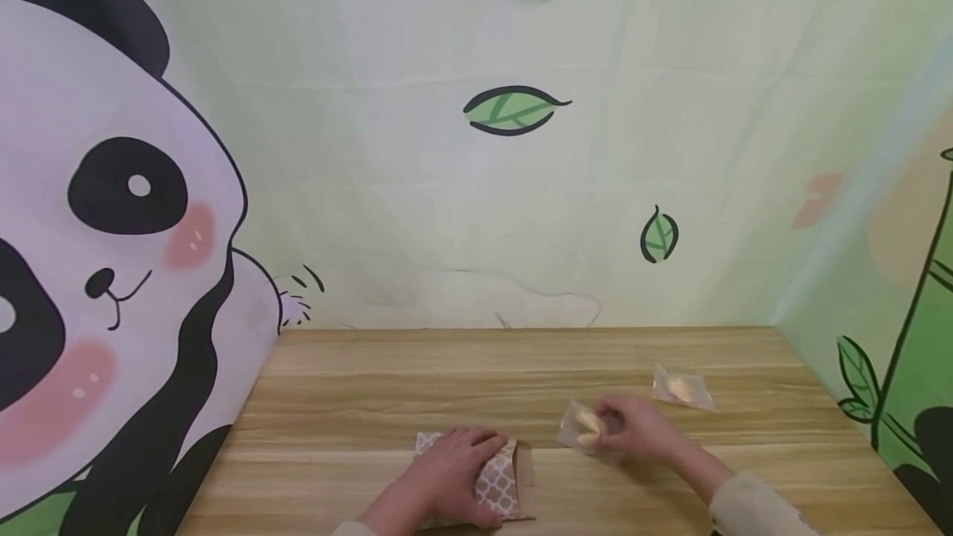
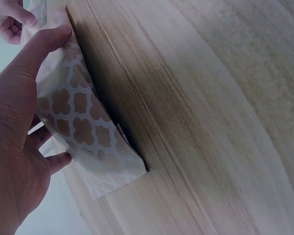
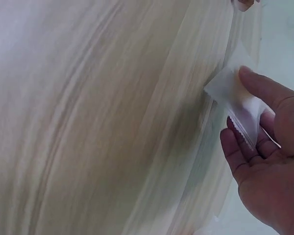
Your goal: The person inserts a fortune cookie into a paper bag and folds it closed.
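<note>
A paper bag (image 1: pixel 497 482) with a brown and white lattice pattern lies flat on the table, its opening facing right. My left hand (image 1: pixel 456 474) grips it from above, thumb along the near edge and fingers across the far part. The left wrist view shows the patterned side of the bag (image 2: pixel 83 115) between thumb and fingers. To the right of the bag, my right hand (image 1: pixel 636 433) pinches a small clear packet (image 1: pixel 572 424) with a pale yellow piece inside. In the right wrist view the packet (image 3: pixel 230 90) has a serrated edge, and the thumb presses on it.
A second clear packet (image 1: pixel 683 388) with a pale yellow piece lies farther back on the right of the wooden table (image 1: pixel 357 387). Behind the table's far edge hangs a printed backdrop (image 1: pixel 387 189) with a panda and leaves.
</note>
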`<state>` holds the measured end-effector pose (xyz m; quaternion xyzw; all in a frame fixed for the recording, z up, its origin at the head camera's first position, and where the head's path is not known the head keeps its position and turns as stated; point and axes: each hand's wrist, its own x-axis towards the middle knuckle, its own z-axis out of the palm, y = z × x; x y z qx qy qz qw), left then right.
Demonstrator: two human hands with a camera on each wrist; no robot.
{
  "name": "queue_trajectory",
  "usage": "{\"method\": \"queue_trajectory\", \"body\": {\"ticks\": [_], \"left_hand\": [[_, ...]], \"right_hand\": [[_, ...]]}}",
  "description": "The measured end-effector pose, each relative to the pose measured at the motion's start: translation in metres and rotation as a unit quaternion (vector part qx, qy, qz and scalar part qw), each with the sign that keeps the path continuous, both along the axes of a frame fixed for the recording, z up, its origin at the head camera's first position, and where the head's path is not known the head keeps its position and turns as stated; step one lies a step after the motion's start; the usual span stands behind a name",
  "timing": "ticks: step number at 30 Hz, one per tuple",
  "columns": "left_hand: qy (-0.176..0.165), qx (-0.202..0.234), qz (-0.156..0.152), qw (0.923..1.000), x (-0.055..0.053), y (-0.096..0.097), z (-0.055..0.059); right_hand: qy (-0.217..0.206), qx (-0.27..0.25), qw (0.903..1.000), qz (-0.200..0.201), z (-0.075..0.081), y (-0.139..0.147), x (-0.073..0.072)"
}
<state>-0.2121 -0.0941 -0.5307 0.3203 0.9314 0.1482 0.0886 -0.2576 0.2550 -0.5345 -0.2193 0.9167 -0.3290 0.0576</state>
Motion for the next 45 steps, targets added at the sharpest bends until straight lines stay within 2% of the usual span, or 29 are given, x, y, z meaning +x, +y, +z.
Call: {"method": "queue_trajectory", "body": {"ticks": [3, 6, 10, 14, 19, 29, 39, 45], "left_hand": [[-0.008, 0.009, 0.005, 0.9999, -0.001, 0.000, 0.000], [-0.013, 0.016, 0.008, 0.9998, -0.002, 0.000, 0.000], [0.004, 0.023, 0.012, 0.9997, -0.003, 0.001, -0.002], [0.019, 0.035, 0.022, 0.9990, -0.003, 0.003, -0.004], [0.012, 0.048, 0.035, 0.9982, -0.001, 0.006, -0.003], [-0.001, 0.052, 0.036, 0.9980, 0.001, 0.011, 0.000], [-0.005, 0.049, 0.036, 0.9982, 0.001, 0.009, -0.002], [-0.015, 0.046, 0.030, 0.9984, 0.000, 0.007, -0.002]], "right_hand": [[-0.037, -0.055, 0.9977, -0.016, 0.001, -0.003, 0.005], [-0.073, -0.121, 0.9895, -0.033, 0.000, -0.012, 0.013], [-0.094, -0.160, 0.9818, -0.041, 0.000, -0.030, 0.024], [-0.092, -0.154, 0.9832, -0.031, -0.001, -0.046, 0.034], [-0.091, -0.147, 0.9845, -0.029, -0.007, -0.058, 0.040], [-0.103, -0.166, 0.9802, -0.030, -0.017, -0.068, 0.036], [-0.130, -0.178, 0.9753, -0.015, -0.013, -0.075, 0.036], [-0.126, -0.161, 0.9788, -0.015, -0.008, -0.076, 0.037]]}}
